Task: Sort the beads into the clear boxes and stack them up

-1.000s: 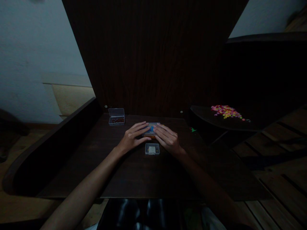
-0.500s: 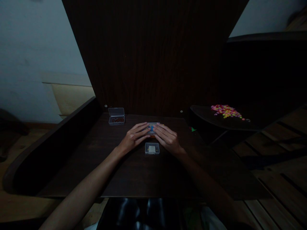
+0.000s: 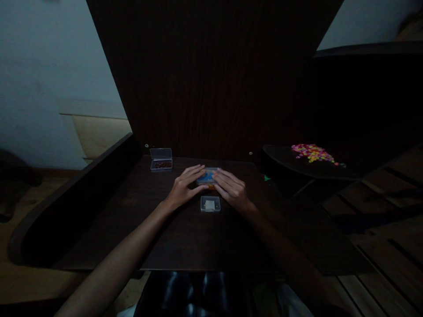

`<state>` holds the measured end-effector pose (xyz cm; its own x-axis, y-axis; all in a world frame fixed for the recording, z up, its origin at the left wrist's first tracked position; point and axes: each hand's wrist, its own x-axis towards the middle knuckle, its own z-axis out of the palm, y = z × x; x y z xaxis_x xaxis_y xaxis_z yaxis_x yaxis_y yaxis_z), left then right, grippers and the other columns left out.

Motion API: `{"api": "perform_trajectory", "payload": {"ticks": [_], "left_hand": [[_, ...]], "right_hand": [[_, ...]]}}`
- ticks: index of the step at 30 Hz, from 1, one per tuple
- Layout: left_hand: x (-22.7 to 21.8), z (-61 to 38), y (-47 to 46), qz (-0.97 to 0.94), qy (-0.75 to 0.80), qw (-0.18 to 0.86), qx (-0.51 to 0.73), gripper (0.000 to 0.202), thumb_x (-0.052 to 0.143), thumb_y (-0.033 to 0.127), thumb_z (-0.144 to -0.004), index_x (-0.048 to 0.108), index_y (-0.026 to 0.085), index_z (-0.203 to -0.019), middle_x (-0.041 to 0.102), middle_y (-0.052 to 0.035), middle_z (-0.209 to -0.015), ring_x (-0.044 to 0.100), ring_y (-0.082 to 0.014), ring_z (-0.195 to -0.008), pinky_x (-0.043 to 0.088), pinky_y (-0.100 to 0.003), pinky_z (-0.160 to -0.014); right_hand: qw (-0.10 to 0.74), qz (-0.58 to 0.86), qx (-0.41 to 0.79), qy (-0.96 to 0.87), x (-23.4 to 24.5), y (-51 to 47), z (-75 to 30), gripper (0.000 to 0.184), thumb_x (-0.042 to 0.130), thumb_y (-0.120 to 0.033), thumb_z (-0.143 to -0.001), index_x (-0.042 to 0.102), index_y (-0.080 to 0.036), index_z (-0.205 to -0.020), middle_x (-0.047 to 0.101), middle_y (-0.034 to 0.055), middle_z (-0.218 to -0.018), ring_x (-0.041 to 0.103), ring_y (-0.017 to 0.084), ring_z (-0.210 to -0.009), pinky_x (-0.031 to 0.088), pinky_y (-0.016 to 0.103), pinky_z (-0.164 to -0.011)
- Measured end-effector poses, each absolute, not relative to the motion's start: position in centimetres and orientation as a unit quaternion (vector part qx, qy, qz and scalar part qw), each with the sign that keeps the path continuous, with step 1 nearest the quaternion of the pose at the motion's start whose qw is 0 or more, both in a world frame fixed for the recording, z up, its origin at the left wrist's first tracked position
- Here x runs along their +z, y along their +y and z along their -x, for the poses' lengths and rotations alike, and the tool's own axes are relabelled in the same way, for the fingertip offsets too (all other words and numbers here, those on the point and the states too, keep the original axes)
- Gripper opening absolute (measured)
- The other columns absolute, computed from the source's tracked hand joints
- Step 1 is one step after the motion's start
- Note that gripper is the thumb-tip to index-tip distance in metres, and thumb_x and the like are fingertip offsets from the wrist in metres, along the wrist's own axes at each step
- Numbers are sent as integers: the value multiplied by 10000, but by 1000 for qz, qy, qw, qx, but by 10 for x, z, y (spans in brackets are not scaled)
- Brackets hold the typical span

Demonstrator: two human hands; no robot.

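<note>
A clear plastic box with blue contents sits between my hands, and something orange shows just beneath it. My left hand grips the box's left side, fingers along its far edge and thumb at the near edge. My right hand lies over the right side, its fingers close together and covering that end. Just nearer to me lies a smaller clear case, apart from both hands, with a whitish square and small yellow bits in it.
At the back left stands an open clear box holding dark reddish pieces. Many bright pink, yellow and orange pieces are heaped on a side shelf. A small green item lies near that shelf. A tall dark panel closes the desk's back.
My left fingers have drawn back from the top toward the left side, so more of the blue contents shows. My right hand stays almost in place.
</note>
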<state>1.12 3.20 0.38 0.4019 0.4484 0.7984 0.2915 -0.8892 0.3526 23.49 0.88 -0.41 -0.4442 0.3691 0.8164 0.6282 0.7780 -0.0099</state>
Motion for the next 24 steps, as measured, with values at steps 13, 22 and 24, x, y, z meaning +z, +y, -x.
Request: {"api": "perform_trajectory", "payload": {"ticks": [13, 22, 24], "left_hand": [[-1, -17, 31, -769, 297, 244, 511, 488, 734, 426, -764, 665, 206, -1193, 558, -121, -1370, 574, -286, -1220, 474, -483, -1037], [-3, -22, 29, -790, 274, 223, 501, 459, 725, 407, -780, 662, 229, -1199, 542, -112, -1384, 578, -283, -1215, 467, -479, -1043], [-5, -22, 29, -792, 274, 221, 499, 454, 723, 404, -784, 663, 230, -1199, 541, -112, -1384, 571, -283, -1222, 470, -475, -1041]], "right_hand": [[432, 335, -138, -826, -1, 8, -230, 420, 577, -157, -879, 602, -228, -1293, 661, 65, -1239, 582, 241, -1211, 450, 489, -1086], [410, 300, -147, -848, 0, 7, -228, 389, 552, -145, -903, 604, -211, -1284, 664, 62, -1230, 571, 223, -1224, 454, 460, -1088], [409, 295, -156, -849, -1, 7, -229, 383, 555, -146, -903, 609, -209, -1277, 669, 57, -1223, 576, 221, -1220, 461, 452, -1084]]}}
